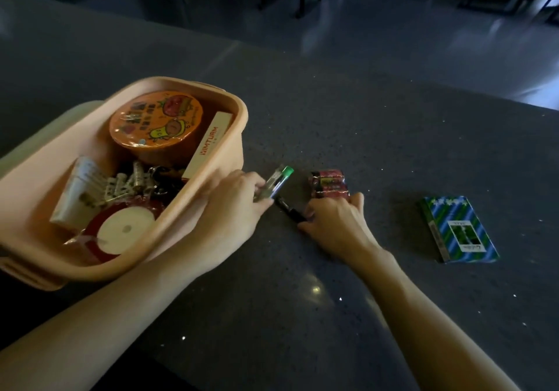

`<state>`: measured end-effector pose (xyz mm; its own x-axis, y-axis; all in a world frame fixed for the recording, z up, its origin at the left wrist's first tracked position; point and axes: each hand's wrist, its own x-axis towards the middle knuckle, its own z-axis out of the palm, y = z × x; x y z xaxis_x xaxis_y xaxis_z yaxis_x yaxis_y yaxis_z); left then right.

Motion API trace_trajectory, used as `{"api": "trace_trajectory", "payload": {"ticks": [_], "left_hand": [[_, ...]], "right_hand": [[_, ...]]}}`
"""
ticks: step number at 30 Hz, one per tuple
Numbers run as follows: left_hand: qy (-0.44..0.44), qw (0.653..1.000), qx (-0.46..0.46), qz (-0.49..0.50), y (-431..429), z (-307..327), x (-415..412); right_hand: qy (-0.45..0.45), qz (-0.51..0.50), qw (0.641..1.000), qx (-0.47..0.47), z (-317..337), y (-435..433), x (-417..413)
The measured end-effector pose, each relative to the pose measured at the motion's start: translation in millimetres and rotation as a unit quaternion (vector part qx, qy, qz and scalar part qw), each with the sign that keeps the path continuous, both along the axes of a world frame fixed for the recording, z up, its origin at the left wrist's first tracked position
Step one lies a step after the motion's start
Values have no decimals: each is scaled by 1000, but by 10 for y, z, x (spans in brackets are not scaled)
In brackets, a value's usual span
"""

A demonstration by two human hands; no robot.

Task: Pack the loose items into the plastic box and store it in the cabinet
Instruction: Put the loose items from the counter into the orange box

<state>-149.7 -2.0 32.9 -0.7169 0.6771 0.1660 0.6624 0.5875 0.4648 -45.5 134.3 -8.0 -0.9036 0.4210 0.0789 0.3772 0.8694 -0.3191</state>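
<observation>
1. A dark speckled tabletop (302, 118) fills the view, with a dim floor (393, 27) beyond it. No cabinet shows.
2. The plastic box (225, 160) sits open at the left. It holds a round orange tin (155, 121), a white carton (208, 142), a tape roll (124, 227) and clips (127, 183), so packing seems well along.
3. Just right of the box, the left hand (233, 206) pinches a green-capped tube (276, 182) in its fingers, likely to drop it in.
4. Further right of the box, the right hand (335, 218) covers one end of a black pen (287, 206), with its fingertips touching a battery pack (328, 183). Whether its fingers grip either, I cannot tell.
5. A striped packet (458, 230) lies well apart from the box, untouched.
</observation>
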Motion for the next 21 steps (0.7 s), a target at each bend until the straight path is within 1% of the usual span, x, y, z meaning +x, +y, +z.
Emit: {"api": "trace_trajectory", "payload": {"ticks": [2, 6, 9, 11, 14, 17, 19, 21], "left_hand": [[-39, 998, 50, -16, -73, 216, 31], [-69, 989, 125, -30, -297, 672, -75], [-57, 987, 149, -33, -539, 922, -269], [-42, 988, 145, -28, -735, 1018, -445], [-51, 988, 143, -14, -1056, 1072, -794], [-69, 988, 131, -32, -1363, 1030, -1189], [-83, 990, 104, -54, -1551, 973, -1436], [-85, 991, 57, -84, -1712, 883, -1632]], "right_hand": [[45, -30, 996, -65, 97, 13, -6], [154, -75, 977, -124, 499, -75, -90], [188, -86, 965, -159, 810, -272, -235], [193, -96, 960, -178, 963, -447, -356], [210, -119, 947, -212, 1123, -734, -585], [237, -149, 931, -234, 1222, -1039, -856], [246, -173, 925, -232, 1243, -1270, -1032], [237, -203, 925, -217, 1221, -1521, -1177]]}}
